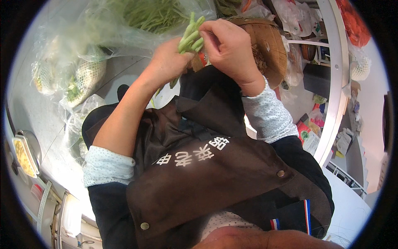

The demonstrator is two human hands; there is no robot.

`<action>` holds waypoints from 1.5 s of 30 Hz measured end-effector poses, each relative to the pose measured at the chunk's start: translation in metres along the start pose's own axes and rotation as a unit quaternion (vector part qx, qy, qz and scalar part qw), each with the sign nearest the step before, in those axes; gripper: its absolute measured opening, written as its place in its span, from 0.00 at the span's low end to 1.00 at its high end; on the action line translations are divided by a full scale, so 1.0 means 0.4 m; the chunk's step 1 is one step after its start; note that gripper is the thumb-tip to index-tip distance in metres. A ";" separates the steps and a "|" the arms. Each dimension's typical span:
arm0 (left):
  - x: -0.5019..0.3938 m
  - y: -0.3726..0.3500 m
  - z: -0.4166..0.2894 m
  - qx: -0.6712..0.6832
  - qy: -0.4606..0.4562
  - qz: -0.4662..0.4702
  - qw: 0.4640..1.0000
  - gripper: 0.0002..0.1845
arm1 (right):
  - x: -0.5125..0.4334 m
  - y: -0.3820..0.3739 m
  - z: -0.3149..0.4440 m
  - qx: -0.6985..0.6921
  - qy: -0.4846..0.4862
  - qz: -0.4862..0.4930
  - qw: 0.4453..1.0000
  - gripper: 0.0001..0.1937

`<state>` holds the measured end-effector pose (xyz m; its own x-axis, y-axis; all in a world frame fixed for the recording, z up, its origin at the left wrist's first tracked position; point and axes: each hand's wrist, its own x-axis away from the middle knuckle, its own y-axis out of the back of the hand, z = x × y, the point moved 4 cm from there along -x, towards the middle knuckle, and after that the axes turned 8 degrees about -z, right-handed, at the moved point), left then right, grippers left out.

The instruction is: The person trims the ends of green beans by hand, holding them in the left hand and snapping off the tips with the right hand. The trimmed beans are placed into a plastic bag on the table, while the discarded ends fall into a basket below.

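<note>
A small bunch of green beans (188, 39) is gripped in my left hand (168, 60), with the bean ends sticking up above the fist and thin tails hanging below it. At the upper ends of the bunch, the thumb and forefinger of my right hand (231, 49) are pinched together against a bean. What lies inside its curled fingers is hidden. Just beyond both hands is a large clear plastic bag (130, 39) with a heap of long green beans (149, 15) in it. My brown apron (199, 186), which bears white writing, spreads below my arms.
Right of my right hand stands a round wooden tub (276, 46) with brown bits inside. Net-wrapped vegetables (88, 73) in plastic lie on the floor at left. A white metal shelf frame (337, 81) runs down the right side, near bagged goods (295, 18).
</note>
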<state>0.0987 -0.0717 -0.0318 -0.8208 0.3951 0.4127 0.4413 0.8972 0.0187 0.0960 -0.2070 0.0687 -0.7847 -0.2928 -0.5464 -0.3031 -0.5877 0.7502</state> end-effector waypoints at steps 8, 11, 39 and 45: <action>0.033 -0.031 -0.010 0.144 0.049 0.096 0.984 0.08 | 0.023 -0.084 0.005 0.097 0.060 -0.097 0.989 0.07; 0.031 -0.024 -0.013 0.120 0.024 0.088 0.989 0.09 | 0.022 -0.105 0.000 0.113 0.072 -0.094 0.987 0.07; -0.036 0.072 0.004 0.172 -0.081 -0.145 0.971 0.12 | 0.085 -0.115 -0.008 -0.398 -0.507 0.001 0.764 0.11; -0.036 0.140 -0.006 0.425 -0.053 -0.049 0.902 0.17 | 0.208 0.008 -0.111 -0.226 -0.468 -0.006 0.854 0.11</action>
<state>0.1360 -0.0278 -0.0347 -0.8905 0.2827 0.3565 -0.0357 0.7376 -0.6743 0.0537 -0.2667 0.0092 -0.9357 0.3223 0.1435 -0.2401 -0.8798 0.4102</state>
